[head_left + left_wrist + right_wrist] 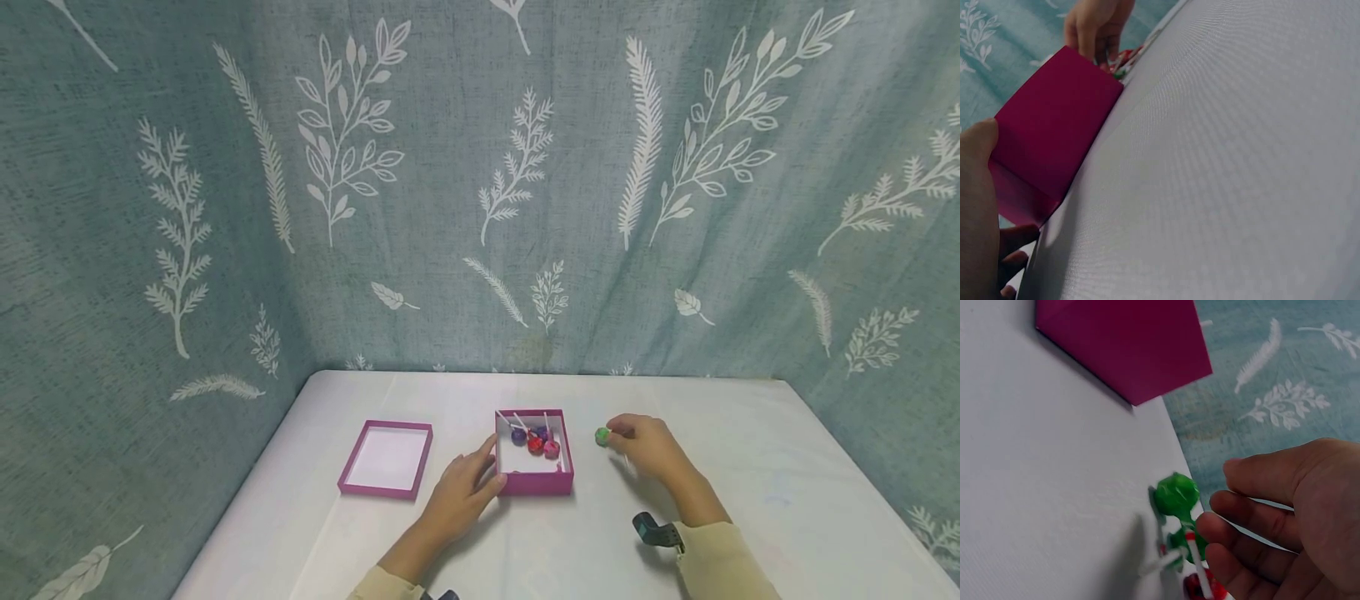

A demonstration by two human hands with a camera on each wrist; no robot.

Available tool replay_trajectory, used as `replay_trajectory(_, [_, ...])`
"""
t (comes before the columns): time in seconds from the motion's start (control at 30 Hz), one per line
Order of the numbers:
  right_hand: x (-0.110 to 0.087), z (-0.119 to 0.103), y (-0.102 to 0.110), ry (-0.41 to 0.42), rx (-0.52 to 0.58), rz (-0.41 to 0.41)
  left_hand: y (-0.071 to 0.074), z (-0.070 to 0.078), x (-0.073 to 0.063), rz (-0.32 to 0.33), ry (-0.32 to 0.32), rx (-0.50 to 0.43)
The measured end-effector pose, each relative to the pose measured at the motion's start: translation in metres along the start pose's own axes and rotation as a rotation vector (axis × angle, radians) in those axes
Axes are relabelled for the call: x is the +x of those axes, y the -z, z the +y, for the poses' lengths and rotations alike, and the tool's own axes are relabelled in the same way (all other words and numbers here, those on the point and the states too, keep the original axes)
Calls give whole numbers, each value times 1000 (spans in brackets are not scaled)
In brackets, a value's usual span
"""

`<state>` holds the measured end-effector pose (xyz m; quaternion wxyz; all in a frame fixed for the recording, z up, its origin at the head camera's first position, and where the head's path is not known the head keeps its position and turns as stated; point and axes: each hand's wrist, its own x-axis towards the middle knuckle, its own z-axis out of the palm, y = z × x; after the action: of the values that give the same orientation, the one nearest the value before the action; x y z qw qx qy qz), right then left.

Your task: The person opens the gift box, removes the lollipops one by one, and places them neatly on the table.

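A magenta box with a white inside holds several wrapped lollipops, purple, red and pink, with white sticks. My left hand rests against the box's left side, its fingers spread, the thumb at the front left corner. Right of the box, my right hand hovers at a green lollipop on the table. The right wrist view shows its thumb apart from the fingers and nothing gripped between them. Beside that lollipop lie another green one and a red one, both hidden by the hand in the head view.
A white table bears everything. Left of the box lies a square lid with a magenta rim, its white inside facing up. A blue-green curtain with white leaf prints stands behind the table and along its sides.
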<state>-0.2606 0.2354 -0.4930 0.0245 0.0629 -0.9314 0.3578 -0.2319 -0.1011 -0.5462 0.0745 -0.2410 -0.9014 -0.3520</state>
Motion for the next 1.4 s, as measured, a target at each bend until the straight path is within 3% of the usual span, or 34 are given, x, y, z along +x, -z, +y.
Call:
replay_trajectory(0.17, [-2, 4, 11, -7, -38, 16, -2, 0, 1, 3, -4, 9])
replay_trajectory(0.37, [-2, 4, 17, -76, -51, 6, -1, 0, 1, 18, -14, 3])
replay_trajectory(0.7, [-5, 8, 4, -145, -153, -57, -2, -2, 0, 0, -4, 4])
replay_trajectory(1.0, [-5, -5, -7, -91, -205, -42, 0, -2, 1, 8, -12, 4])
replay_trajectory(1.23, [-3, -16, -21, -100, -240, -94, -1, -2, 2, 12, -10, -4])
replay_trajectory(1.4, [-1, -26, -20, -10, -272, -33, -1, -1, 2, 9, -5, -4])
